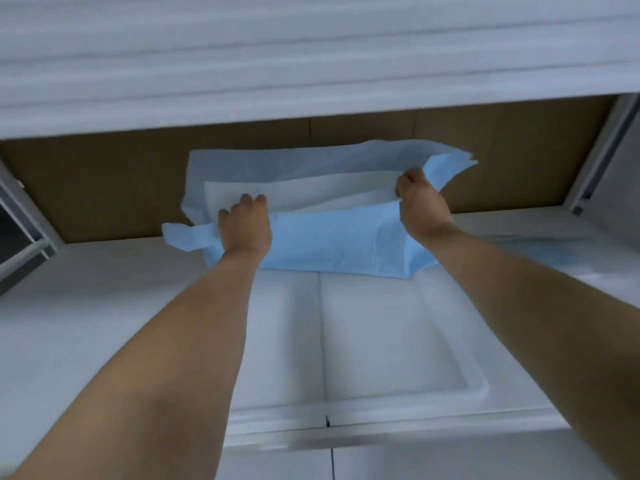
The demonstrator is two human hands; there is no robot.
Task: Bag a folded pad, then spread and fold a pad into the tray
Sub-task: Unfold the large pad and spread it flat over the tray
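Nearest the viewer, a smooth white tray [398, 386] with rounded corners and a raised rim is being seen set into the white work surface [86, 306], a faint crease running down its pale floor. Two bare forearms are being stretched over it from the near edge. At the tray's far rim, a thin, soft pad [329, 240], blue on the outside and white within, is being held partly unfolded, its lower blue fold draping over that rim and its upper layer being lifted open. Its left end is being gripped by the left hand [244, 225], fingers curled over the crumpled edge. Its right end is being pinched by the right hand [420, 199], knuckles bent. Behind the pad, a flat brown cardboard panel [104, 188] is being seen, and beyond it, blurred white ribbed sheeting [311, 57].
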